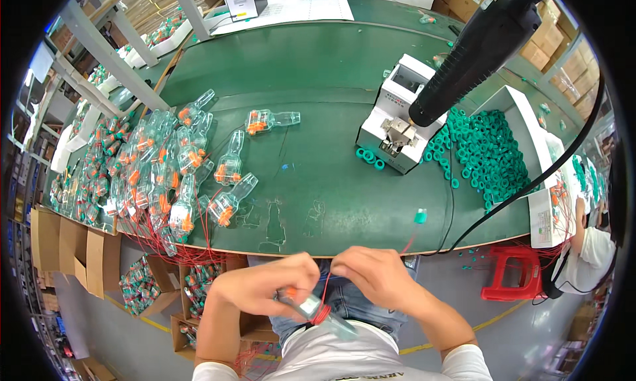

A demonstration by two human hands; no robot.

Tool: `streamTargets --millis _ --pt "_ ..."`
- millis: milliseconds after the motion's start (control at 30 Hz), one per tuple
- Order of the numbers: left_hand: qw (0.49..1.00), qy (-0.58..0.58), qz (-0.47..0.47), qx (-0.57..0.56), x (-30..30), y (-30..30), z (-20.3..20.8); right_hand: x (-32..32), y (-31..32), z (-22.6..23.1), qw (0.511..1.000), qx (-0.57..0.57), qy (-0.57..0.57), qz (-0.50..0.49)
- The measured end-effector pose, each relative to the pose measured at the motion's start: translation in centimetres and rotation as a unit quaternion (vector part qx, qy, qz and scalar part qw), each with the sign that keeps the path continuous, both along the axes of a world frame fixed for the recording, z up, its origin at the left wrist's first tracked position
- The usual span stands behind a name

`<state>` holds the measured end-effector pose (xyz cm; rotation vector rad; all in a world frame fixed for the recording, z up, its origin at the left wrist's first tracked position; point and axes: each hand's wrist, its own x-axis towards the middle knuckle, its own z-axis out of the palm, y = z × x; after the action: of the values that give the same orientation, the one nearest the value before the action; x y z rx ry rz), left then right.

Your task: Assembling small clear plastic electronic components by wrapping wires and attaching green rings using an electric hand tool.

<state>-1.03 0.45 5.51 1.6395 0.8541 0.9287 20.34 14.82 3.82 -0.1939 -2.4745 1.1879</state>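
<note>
Close together but apart above the person's lap, the left hand [271, 285] is closed around the orange end of a clear bottle [311, 306], while the right hand [371, 268] pinches a red cord [325, 287] that runs down to it. Past the table's near edge, a short teal cap [421, 216] lies on the green table [344, 63], another red strand leading from it toward the right hand. Similar bottles are heaped at the left [156, 169], red cords trailing over the edge above open cardboard boxes. Farther back stands a white machine [401, 116]; a thick black tube [477, 56] hides part of it, and a black cable [570, 157] crosses in front of a white tray [523, 116] spilling teal rings [490, 149]. A red stool [510, 273] stands at the lower right. The held bottle tilts, its narrow clear neck pointing down to the right, slightly blurred, with red around its middle and a pale patch on its body.
</note>
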Motion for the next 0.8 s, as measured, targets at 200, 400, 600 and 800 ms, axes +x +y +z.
streamTargets --millis 200,400,600,800 --pt "0.983 0.038 0.178 0.024 0.6 0.1 0.1 0.0 0.2 1.4 0.996 0.009 -0.025 0.080" --pt "0.895 0.145 0.418 0.059 2.5 1.3 -2.3 -0.7 -1.6 0.1 0.997 0.074 -0.028 0.012" --pt "0.917 0.145 0.365 -0.069 4.5 2.9 -4.4 1.0 -0.5 -0.3 0.989 -0.064 -0.117 0.062" --pt "0.897 -0.138 0.377 -0.187 5.3 3.3 -6.5 2.7 0.1 -1.7 0.922 -0.385 0.011 0.033"
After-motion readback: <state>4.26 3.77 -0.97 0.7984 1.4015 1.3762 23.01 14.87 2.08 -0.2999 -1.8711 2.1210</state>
